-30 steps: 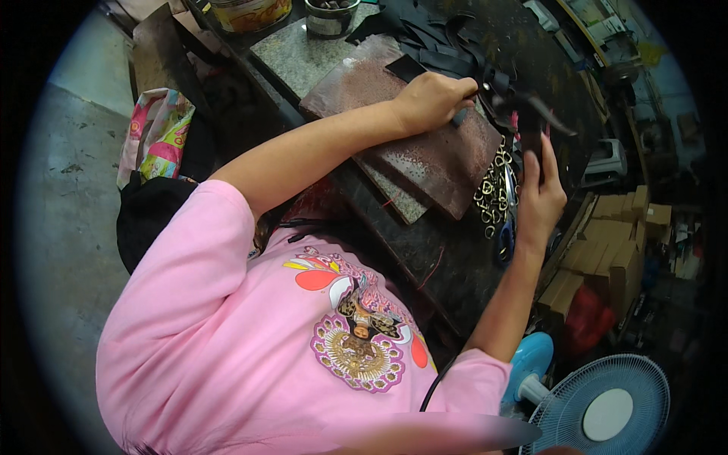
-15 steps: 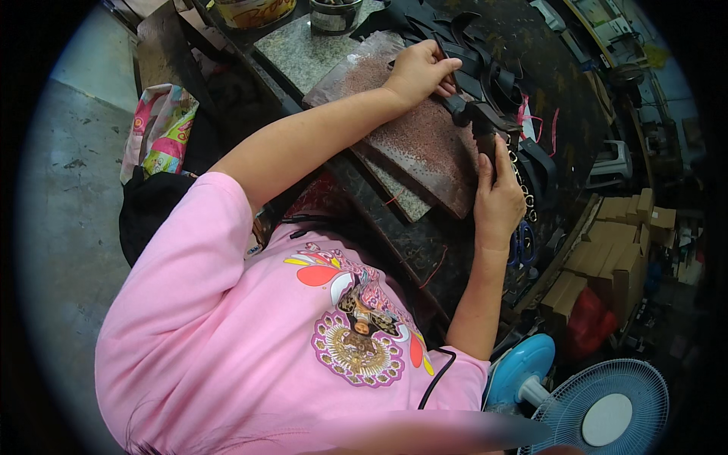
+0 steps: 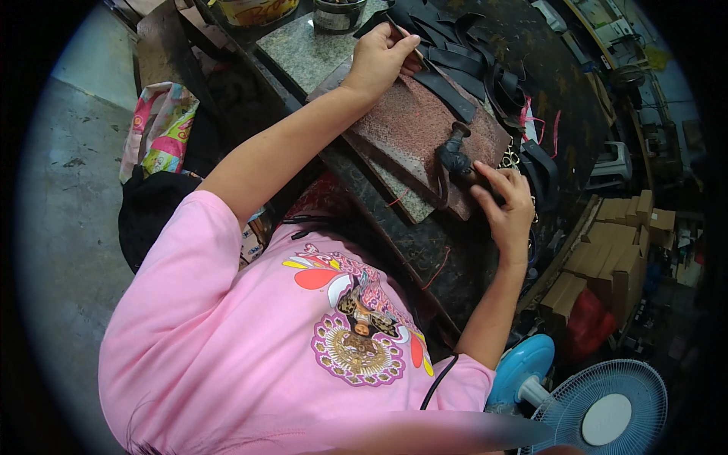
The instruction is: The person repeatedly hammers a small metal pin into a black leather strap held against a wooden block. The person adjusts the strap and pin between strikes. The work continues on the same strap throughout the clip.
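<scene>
My left hand [image 3: 379,62] is closed around a slim dark strip [image 3: 397,29], over the far left part of the brown, worn board [image 3: 406,110]; what kind of thing the strip is, I cannot make out. Below it, a black leather strap [image 3: 449,97] lies across the board. Near the board's right corner, a hammer with a dark head [image 3: 455,154] is tilted down on the surface. The thumb and fingers of my right hand [image 3: 509,208] are loosely around its handle, which is mostly hidden.
More black leather straps [image 3: 493,76] are heaped beyond the board. A grey stone slab [image 3: 292,49] and a dark tin [image 3: 339,15] stand at the far left. Gold-coloured rings [image 3: 509,158] and pink string [image 3: 557,125] are on the right. A blue fan [image 3: 633,387] stands near right.
My left hand has drawn back to the left, away from the hammer. The hammer has come down onto the board, its head nearer to me, and my right hand's hold has loosened.
</scene>
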{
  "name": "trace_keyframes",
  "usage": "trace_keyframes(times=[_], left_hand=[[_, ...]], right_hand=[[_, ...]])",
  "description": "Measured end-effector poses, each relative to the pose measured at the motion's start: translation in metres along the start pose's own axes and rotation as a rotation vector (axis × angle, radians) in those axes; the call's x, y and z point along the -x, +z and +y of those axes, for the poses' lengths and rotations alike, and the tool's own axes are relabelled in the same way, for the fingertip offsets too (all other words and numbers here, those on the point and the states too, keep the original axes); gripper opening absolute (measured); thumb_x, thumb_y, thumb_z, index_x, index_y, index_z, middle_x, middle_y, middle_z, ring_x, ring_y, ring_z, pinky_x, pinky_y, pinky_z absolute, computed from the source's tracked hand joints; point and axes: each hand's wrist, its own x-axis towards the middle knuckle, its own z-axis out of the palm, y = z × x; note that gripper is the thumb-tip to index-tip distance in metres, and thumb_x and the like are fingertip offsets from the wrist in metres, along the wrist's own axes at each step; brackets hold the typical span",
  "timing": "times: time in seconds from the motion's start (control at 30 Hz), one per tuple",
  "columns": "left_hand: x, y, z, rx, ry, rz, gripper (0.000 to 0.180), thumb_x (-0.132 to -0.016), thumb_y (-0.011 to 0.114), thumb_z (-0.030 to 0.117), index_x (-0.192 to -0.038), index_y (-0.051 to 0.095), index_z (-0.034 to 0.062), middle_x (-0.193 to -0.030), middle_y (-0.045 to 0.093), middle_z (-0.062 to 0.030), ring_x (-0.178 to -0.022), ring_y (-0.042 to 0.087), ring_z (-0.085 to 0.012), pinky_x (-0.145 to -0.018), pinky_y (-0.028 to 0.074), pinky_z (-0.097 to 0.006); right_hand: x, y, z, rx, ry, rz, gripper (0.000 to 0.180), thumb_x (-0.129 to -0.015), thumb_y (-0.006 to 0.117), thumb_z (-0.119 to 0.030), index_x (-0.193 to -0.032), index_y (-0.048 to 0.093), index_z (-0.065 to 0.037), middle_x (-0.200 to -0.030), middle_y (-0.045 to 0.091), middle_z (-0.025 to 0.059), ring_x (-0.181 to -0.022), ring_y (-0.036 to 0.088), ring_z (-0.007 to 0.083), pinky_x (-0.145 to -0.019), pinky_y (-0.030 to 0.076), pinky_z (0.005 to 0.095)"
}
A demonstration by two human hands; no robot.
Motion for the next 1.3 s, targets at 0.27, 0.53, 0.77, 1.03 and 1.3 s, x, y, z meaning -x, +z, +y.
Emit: trace_keyframes(times=[0.27, 0.53, 0.77, 1.03, 1.3], left_hand=[[0.001, 0.004, -0.004, -0.128, -0.004, 0.006, 0.016, -0.093, 0.066, 0.017, -0.097, 0.061, 0.0018, -0.079, 0.068, -0.0047, -0.064, 0.064, -0.0108, -0.057, 0.052, -0.024], [0.0, 0.006, -0.004, -0.116, 0.013, -0.04, 0.016, -0.094, 0.066, 0.017, -0.096, 0.06, 0.0024, -0.079, 0.068, -0.0067, -0.064, 0.064, -0.0104, -0.055, 0.051, -0.023], [0.0, 0.007, -0.005, -0.157, 0.009, -0.067, 0.017, -0.094, 0.067, 0.019, -0.097, 0.06, 0.0035, -0.078, 0.067, -0.0044, -0.064, 0.063, -0.0084, -0.054, 0.05, -0.021], [-0.001, 0.008, -0.008, -0.148, 0.039, -0.071, 0.018, -0.093, 0.068, 0.018, -0.096, 0.062, 0.0013, -0.077, 0.067, -0.0046, -0.062, 0.063, -0.0088, -0.054, 0.051, -0.023], [-0.001, 0.01, -0.007, -0.21, 0.016, -0.044, 0.018, -0.091, 0.069, 0.017, -0.096, 0.063, 0.0004, -0.077, 0.067, -0.0046, -0.065, 0.063, -0.009, -0.056, 0.05, -0.024]], right_hand=[[-0.097, 0.024, -0.012, 0.069, 0.222, -0.049, 0.031, -0.086, 0.07, -0.031, -0.111, 0.071, -0.013, -0.102, 0.066, 0.0092, -0.102, 0.063, 0.0277, -0.081, 0.051, 0.0397], [-0.115, 0.049, 0.014, -0.038, 0.23, -0.062, 0.033, -0.084, 0.071, -0.025, -0.115, 0.07, -0.014, -0.105, 0.07, 0.0138, -0.101, 0.066, 0.0332, -0.089, 0.051, 0.0406], [-0.063, -0.048, 0.089, 0.361, 0.628, 0.074, 0.036, -0.09, 0.058, -0.045, -0.101, 0.072, -0.014, -0.094, 0.07, 0.0161, -0.092, 0.067, 0.0376, -0.079, 0.051, 0.0458], [-0.001, -0.021, 0.153, 0.598, 0.378, -0.102, 0.053, -0.096, 0.053, -0.042, -0.146, 0.043, -0.028, -0.142, 0.05, 0.0128, -0.126, 0.05, 0.0362, -0.1, 0.043, 0.0517], [-0.037, -0.039, 0.172, 0.335, 0.32, -0.143, 0.055, -0.09, 0.051, -0.026, -0.145, 0.046, -0.027, -0.146, 0.047, 0.0147, -0.132, 0.045, 0.0362, -0.108, 0.038, 0.0473]])
